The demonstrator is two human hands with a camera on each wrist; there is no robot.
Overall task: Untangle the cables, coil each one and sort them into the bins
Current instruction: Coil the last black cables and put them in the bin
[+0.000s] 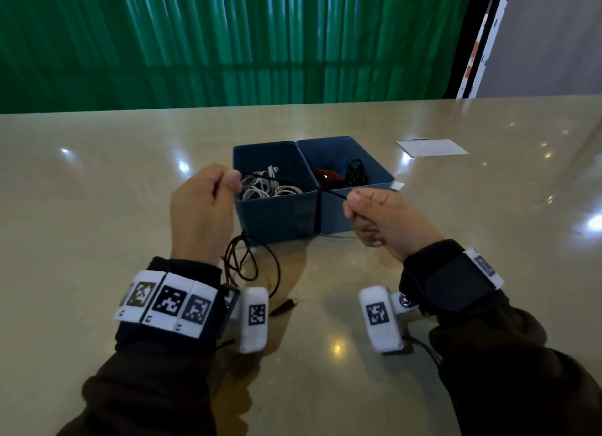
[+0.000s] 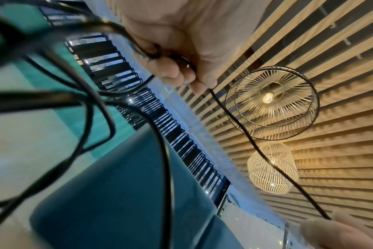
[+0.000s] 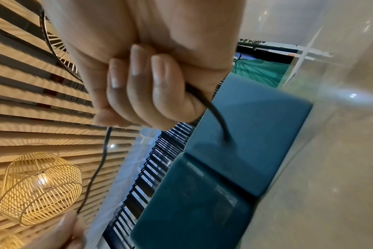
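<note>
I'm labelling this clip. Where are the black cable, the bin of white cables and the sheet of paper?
black cable [image 1: 286, 180]: head view, taut span between both hands.
bin of white cables [image 1: 277, 214]: head view, near outer wall.
sheet of paper [image 1: 431, 147]: head view, middle of the sheet.

Black cable [image 1: 294, 182]: thin, round, pulled taut btwn fingertips of left hand [image 1: 202, 207] and right hand [image 1: 382, 219], both pinching it. Rest hangs below left fingers in loose uncoiled loops down to the table; plug end lies nearer the wrist.

Left bin [image 1: 277, 214]: blue, open-top, just beyond left fingertips, holds white coiled cables [image 1: 265, 188].

Right bin [image 1: 335, 153]: same blue, touching the first, just beyond right fingertips; red cable [image 1: 327, 176] and a black coiled cable [image 1: 356, 171] inside.
</note>
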